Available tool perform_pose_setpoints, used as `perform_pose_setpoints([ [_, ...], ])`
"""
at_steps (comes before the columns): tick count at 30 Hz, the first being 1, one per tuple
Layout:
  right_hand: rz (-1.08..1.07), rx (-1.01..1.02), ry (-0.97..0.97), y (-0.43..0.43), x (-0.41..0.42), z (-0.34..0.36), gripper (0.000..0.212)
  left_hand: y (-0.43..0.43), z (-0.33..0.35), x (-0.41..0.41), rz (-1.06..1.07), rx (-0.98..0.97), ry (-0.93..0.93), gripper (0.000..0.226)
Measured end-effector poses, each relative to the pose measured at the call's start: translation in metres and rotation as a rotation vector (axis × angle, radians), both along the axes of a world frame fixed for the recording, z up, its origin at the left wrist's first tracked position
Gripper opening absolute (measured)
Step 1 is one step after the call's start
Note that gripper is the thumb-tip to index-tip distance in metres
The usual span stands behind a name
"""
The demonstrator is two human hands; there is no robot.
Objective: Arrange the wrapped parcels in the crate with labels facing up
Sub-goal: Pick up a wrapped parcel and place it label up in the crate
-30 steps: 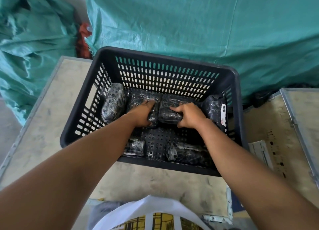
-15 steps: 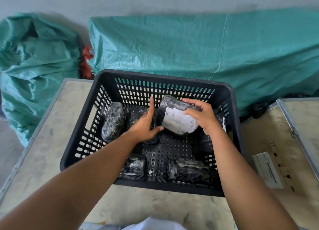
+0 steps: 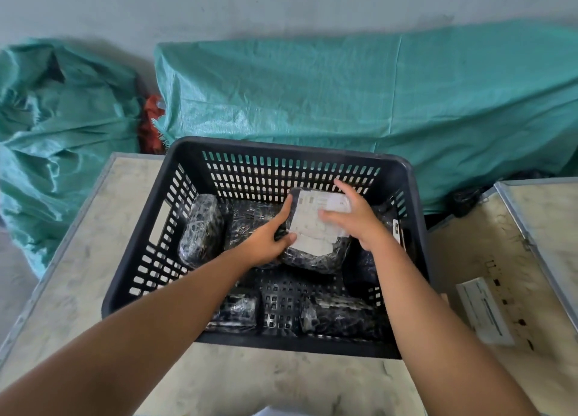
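Observation:
A black slotted crate (image 3: 219,147) stands on a pale table and holds several parcels wrapped in black film. One parcel (image 3: 316,256) sits in the middle of the back row with its white label turned up. My left hand (image 3: 266,240) grips its left side, thumb on the label edge. My right hand (image 3: 353,218) rests over its right side, fingers spread on the label. A dark parcel (image 3: 200,228) lies at the back left, another (image 3: 247,218) beside it, and one with a label on its side (image 3: 394,228) leans at the right wall. Two parcels (image 3: 237,312) (image 3: 341,318) lie along the front wall.
A second table (image 3: 531,237) with a metal edge stands to the right, with a white labelled box (image 3: 483,314) on it. Green woven sacks (image 3: 344,87) fill the space behind the crate and at the left. A grey wall is behind them.
The parcel was lifted from the back row, then turned over so its white label faces up, and now sits lower in the crate. The view has tilted upward.

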State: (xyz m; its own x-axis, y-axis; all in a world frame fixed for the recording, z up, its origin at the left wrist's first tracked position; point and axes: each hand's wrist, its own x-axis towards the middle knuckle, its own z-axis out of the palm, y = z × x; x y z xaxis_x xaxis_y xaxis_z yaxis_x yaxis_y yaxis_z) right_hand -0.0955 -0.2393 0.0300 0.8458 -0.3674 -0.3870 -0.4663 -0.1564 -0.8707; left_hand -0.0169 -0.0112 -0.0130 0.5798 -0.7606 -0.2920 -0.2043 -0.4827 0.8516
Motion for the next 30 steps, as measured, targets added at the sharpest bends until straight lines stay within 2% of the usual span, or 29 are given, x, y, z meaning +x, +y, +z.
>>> perform_pose_setpoints([
  [4,0.154,-0.155,0.135,0.000,0.001,-0.010,0.124,-0.005,-0.007,0.000,0.092,-0.007,0.077,0.084],
  [8,0.236,-0.209,0.191,0.000,0.002,-0.018,0.133,-0.016,-0.007,0.000,0.136,0.083,0.101,0.088],
  [12,0.235,-0.290,0.238,0.005,0.004,-0.021,0.132,-0.026,-0.009,-0.008,0.029,0.332,-0.012,0.089],
  [20,0.240,-0.402,0.308,0.012,0.005,-0.025,0.130,-0.026,-0.016,-0.012,0.002,0.356,-0.127,0.104],
  [24,0.367,-0.549,0.428,0.026,0.006,-0.038,0.131,-0.027,-0.021,-0.015,-0.038,0.455,-0.260,0.082],
  [26,0.402,-0.568,0.500,0.030,0.009,-0.045,0.130,-0.027,-0.022,-0.015,-0.065,0.485,-0.289,0.083],
  [30,0.458,-0.618,0.559,0.038,0.005,-0.060,0.112,-0.028,-0.022,-0.019,-0.103,0.508,-0.379,0.089],
])
